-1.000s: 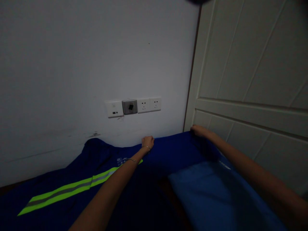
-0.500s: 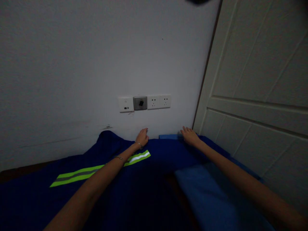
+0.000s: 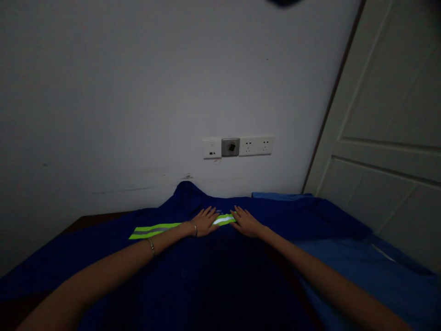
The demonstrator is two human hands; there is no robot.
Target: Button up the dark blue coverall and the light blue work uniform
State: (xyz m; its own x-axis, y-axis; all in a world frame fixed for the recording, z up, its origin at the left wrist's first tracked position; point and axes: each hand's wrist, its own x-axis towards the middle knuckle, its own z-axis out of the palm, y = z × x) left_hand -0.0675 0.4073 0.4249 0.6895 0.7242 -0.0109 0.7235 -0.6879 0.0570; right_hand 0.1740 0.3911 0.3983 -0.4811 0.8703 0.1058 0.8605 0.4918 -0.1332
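A dark blue work jacket (image 3: pixel 193 262) lies spread out before me, its collar raised near the wall and its sleeves stretched to both sides. Across its chest runs a yellow-green reflective strip (image 3: pixel 151 230) with a silver middle. My left hand (image 3: pixel 206 221) rests flat on the jacket over this strip, fingers spread; two thin bracelets circle that wrist and forearm. Close by, at the strip's right end, my right hand (image 3: pixel 246 222) also lies flat with fingers apart. Neither hand grips anything. Lighter blue cloth (image 3: pixel 330 253) lies partly under the jacket on the right.
A row of wall sockets and switches (image 3: pixel 237 147) sits on the pale wall (image 3: pixel 138 92) behind the jacket. A white panelled door (image 3: pixel 386 151) stands at the right. A dark reddish-brown surface edge (image 3: pixel 89 220) shows at the left. The light is dim.
My right hand has moved left and nearer, from the jacket's back edge to the reflective strip. My left hand has come down onto the strip. The view has turned left.
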